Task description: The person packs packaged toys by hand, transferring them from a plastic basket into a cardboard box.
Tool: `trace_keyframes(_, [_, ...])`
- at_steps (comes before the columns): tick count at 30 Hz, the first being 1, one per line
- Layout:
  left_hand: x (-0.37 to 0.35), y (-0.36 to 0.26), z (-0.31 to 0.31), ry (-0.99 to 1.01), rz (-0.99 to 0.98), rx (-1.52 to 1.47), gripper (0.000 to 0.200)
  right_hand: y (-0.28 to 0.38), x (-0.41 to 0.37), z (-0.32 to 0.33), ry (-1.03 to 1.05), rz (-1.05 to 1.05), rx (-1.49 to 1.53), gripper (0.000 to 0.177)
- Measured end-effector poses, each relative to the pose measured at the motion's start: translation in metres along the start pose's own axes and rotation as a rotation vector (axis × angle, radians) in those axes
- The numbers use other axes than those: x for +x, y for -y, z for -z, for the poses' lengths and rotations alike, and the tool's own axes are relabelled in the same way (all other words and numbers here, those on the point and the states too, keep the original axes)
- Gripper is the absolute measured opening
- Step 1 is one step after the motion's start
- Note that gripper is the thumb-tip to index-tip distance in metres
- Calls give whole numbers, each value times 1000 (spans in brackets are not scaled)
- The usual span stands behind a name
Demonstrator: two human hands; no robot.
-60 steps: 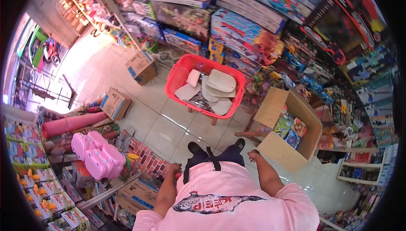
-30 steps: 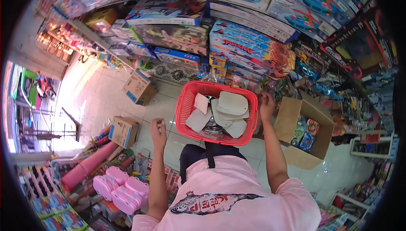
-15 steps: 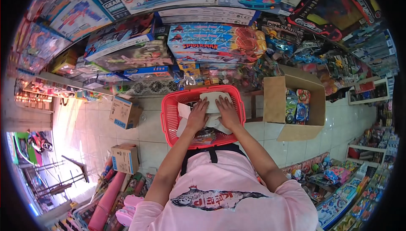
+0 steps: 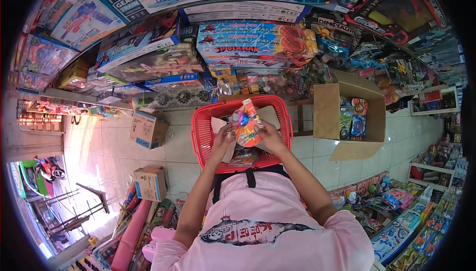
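Observation:
A colourful orange and yellow toy package (image 4: 247, 124) is held up over the red basket (image 4: 202, 137). My left hand (image 4: 224, 137) grips its left edge, and my right hand (image 4: 269, 134) has its fingers closed on the right edge. Pale paper or cardboard pieces (image 4: 270, 115) line the inside of the basket, partly hidden behind the package. Clear-wrapped items (image 4: 244, 157) lie at the near end of the basket, below my hands.
An open cardboard box (image 4: 327, 114) with packaged toys stands on the right. Two smaller cartons (image 4: 144, 129) are on the tiled floor to the left. Shelves of boxed toys (image 4: 253, 45) run along the far side; more toys (image 4: 396, 231) lie at lower right.
Both hands have risen off the pale material in the basket and now hold the colourful package. The view has shifted slightly.

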State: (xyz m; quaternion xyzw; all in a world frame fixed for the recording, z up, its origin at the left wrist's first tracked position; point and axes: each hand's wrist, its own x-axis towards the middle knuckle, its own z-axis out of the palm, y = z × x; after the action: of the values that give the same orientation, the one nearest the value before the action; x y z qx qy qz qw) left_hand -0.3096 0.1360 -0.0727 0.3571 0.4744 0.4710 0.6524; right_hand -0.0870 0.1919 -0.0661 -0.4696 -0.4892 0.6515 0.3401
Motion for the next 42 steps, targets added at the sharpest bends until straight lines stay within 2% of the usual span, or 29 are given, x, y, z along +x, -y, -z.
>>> trace_keyframes(2, [-10, 1, 1, -95, 63, -16, 65, 0, -1, -15, 200, -106, 125, 27])
trace_keyframes(3, [-15, -3, -1, -181, 123, -29, 67, 0, -1, -20, 206, -110, 124, 27])
trace_keyframes(4, [-21, -22, -13, -278, 113, -224, 70, 1, -1, -25, 267, -117, 51, 27])
trace_keyframes(7, [-28, -13, 0, -325, 86, -327, 71, 19, 2, -32, 408, -109, -92, 30])
trace_keyframes(9, [-33, -10, 7, -387, 81, -333, 73, 56, 5, -27, 635, -242, -590, 38])
trace_keyframes(10, [-37, -9, 12, -401, 65, -208, 71, 58, 7, -22, 644, -240, -595, 38])
trace_keyframes(12, [-42, -10, 15, -430, 55, -71, 66, 61, 7, -7, 560, -18, -1260, 58])
trace_keyframes(13, [-45, -8, 19, -437, 51, -74, 66, 49, 7, 1, 566, -12, -1264, 58])
trace_keyframes(15, [-51, -2, 25, -370, 75, -60, 60, -2, 10, 18, 147, 156, -1545, 74])
trace_keyframes(16, [-52, 0, 24, -373, 73, -61, 60, -27, 15, 27, 158, 63, -1602, 74])
trace_keyframes(17, [-53, 2, 23, -396, 74, -98, 57, -41, 15, 29, 161, 67, -1604, 74])
trace_keyframes(20, [-56, 3, 15, -453, 68, -155, 54, -54, 16, 29, 56, 191, -1593, 66])
trace_keyframes(23, [-58, 6, 12, -482, 65, -165, 52, -45, 19, 30, 68, 169, -1545, 61])
trace_keyframes(25, [-58, 9, 13, -481, 61, -152, 52, -34, 26, 32, 77, 145, -1333, 52])
trace_keyframes(26, [-60, 10, 13, -463, 49, -147, 51, -27, 29, 35, 74, 148, -1332, 52])
trace_keyframes(28, [-64, 11, 14, -442, 33, -137, 50, -1, 26, 38, 111, 126, -1049, 41])
trace_keyframes(32, [-73, -1, 13, -427, -15, -174, 47, 30, 14, 38, 71, 203, -962, 31])
trace_keyframes(34, [-81, -14, 9, -425, -28, -190, 46, 32, 6, 33, -22, 133, -553, 25])
trace_keyframes(35, [-87, -21, 7, -427, -22, -187, 46, 32, 2, 30, -28, 148, -553, 25])
trace_keyframes(37, [-96, -21, 11, -427, -24, -182, 46, 25, -8, 21, 60, 74, -2, 29])
trace_keyframes(38, [-99, -17, 17, -378, -35, -152, 45, 20, -15, 18, 60, 82, -3, 29])
trace_keyframes(40, [-110, -18, 19, -328, -49, -123, 43, 17, -30, 11, 133, -184, 466, 33])
trace_keyframes(42, [-124, -17, 15, -300, -42, -182, 43, 24, -49, 0, 88, -213, 571, 32])
